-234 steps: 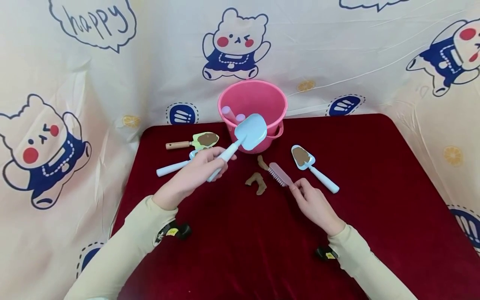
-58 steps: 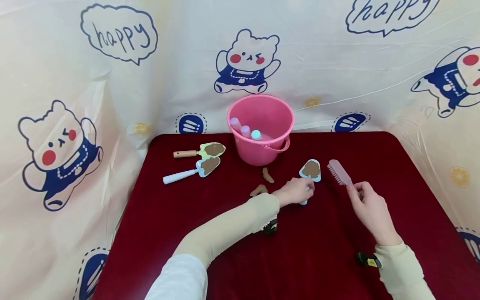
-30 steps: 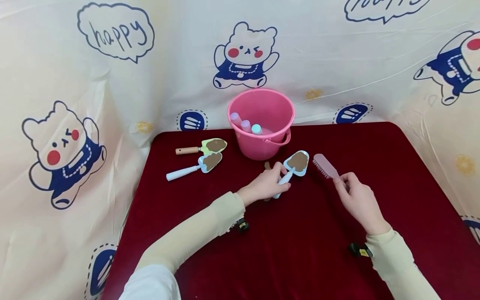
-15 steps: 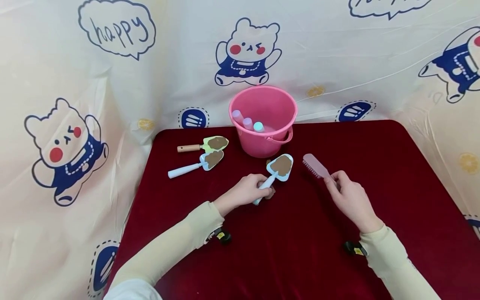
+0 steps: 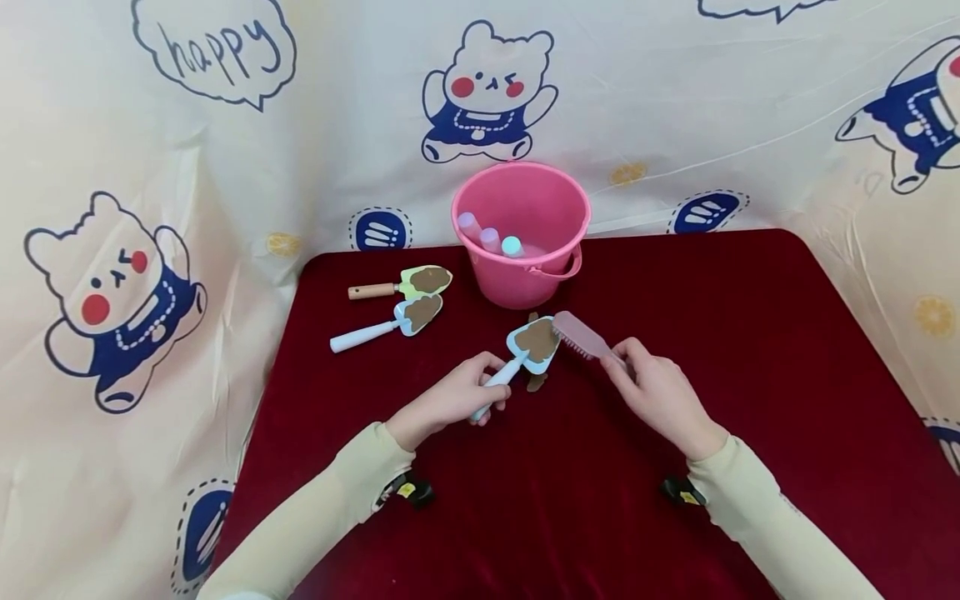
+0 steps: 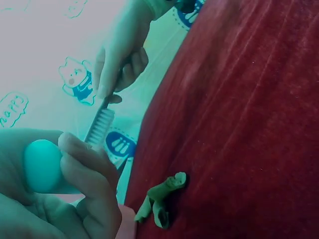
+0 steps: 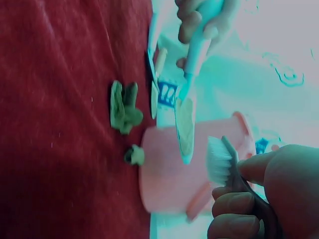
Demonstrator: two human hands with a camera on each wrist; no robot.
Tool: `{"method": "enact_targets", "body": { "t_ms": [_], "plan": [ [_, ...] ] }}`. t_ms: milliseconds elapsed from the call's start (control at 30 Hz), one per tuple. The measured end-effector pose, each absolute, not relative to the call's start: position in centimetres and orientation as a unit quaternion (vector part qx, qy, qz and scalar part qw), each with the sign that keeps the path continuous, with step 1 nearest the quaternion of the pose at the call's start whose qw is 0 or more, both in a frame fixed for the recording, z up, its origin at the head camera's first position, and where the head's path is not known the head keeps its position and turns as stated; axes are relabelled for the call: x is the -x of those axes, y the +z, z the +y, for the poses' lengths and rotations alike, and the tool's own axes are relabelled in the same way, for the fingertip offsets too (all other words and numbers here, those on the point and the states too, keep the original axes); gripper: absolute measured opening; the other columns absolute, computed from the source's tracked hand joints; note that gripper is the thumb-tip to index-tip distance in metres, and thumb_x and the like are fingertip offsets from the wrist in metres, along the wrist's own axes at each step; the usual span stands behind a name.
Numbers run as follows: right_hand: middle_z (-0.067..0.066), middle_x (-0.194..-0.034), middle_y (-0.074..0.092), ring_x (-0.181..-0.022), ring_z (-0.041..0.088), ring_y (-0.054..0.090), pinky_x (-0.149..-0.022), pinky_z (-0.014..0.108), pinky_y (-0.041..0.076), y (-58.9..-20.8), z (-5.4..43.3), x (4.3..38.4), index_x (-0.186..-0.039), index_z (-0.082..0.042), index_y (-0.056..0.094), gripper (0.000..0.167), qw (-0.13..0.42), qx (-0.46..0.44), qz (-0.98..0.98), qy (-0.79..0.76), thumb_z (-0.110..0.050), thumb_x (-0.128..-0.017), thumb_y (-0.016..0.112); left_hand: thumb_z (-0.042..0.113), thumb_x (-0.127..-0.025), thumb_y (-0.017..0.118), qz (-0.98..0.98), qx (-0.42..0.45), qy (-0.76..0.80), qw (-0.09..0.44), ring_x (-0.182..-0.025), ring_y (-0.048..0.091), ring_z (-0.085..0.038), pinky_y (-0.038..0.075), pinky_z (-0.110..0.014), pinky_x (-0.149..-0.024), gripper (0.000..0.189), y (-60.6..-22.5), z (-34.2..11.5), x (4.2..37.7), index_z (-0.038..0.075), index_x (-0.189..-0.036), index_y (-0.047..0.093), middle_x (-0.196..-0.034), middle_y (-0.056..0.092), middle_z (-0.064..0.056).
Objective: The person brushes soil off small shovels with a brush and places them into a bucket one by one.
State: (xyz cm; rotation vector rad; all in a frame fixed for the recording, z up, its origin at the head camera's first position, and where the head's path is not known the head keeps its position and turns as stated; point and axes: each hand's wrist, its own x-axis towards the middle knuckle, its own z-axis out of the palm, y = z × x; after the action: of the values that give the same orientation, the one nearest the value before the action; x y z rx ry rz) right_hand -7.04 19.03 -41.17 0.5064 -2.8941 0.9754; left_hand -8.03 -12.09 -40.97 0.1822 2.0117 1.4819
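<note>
My left hand (image 5: 453,396) grips the light blue handle of a trowel (image 5: 501,379), whose blade carries a patch of brown, mud-like material (image 5: 537,340). My right hand (image 5: 663,396) holds a pink brush (image 5: 581,336) by its handle, bristles facing the trowel. In the head view the brush head overlaps the blade's right edge. The right wrist view shows a gap between bristles (image 7: 218,160) and blade (image 7: 185,130), with the trowel raised off the cloth. Below the blade lie brown lumps (image 5: 536,382), partly hidden by it in the head view.
Behind stands a pink bucket (image 5: 517,283) with two purple handle ends and one turquoise end inside. To the left lie a green trowel (image 5: 408,283) with a wooden handle and another blue trowel (image 5: 365,337), both with brown patches. A dark red cloth (image 5: 480,517) covers the table.
Earlier, my left hand held a clean blue trowel; a turquoise end later shows in the bucket. It then took the right-hand soiled trowel and brought it left. The brush followed leftward to the blade.
</note>
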Motion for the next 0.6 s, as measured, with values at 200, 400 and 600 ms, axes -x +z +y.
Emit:
{"method": "enact_targets", "body": {
  "t_ms": [200, 400, 600],
  "plan": [
    [-0.008, -0.062, 0.044, -0.052, 0.007, 0.04, -0.05, 0.026, 0.038, -41.4, 16.8, 7.2, -0.106, -0.013, 0.06, 0.014, 0.015, -0.21, -0.927, 0.309, -0.027, -0.105, 0.065, 0.01, -0.1, 0.058, 0.764, -0.062, 0.565, 0.306, -0.049, 0.054, -0.011, 0.043, -0.022, -0.046, 0.041, -40.9, -12.7, 7.6, -0.011, -0.134, 0.049, -0.083, 0.068, -0.013],
    [-0.009, -0.062, 0.045, -0.051, 0.006, 0.04, -0.049, 0.026, 0.038, -41.6, 15.0, 7.3, -0.105, -0.013, 0.062, 0.015, 0.012, -0.237, -0.921, 0.308, -0.027, -0.103, 0.067, 0.01, -0.1, 0.058, 0.766, -0.075, 0.562, 0.302, -0.048, 0.053, -0.01, 0.041, -0.022, -0.045, 0.041, -40.8, -12.5, 7.6, -0.011, -0.134, 0.051, -0.087, 0.072, -0.02],
    [-0.008, -0.068, 0.059, -0.054, 0.006, 0.044, -0.053, 0.028, 0.044, -42.2, 14.7, 7.4, -0.103, -0.014, 0.071, 0.014, 0.031, -0.252, -0.925, 0.284, -0.027, -0.101, 0.07, 0.009, -0.1, 0.058, 0.766, -0.077, 0.558, 0.309, -0.047, 0.052, -0.009, 0.04, -0.022, -0.044, 0.04, -40.4, -12.6, 7.4, -0.01, -0.134, 0.053, -0.085, 0.072, -0.02]
  ]
}}
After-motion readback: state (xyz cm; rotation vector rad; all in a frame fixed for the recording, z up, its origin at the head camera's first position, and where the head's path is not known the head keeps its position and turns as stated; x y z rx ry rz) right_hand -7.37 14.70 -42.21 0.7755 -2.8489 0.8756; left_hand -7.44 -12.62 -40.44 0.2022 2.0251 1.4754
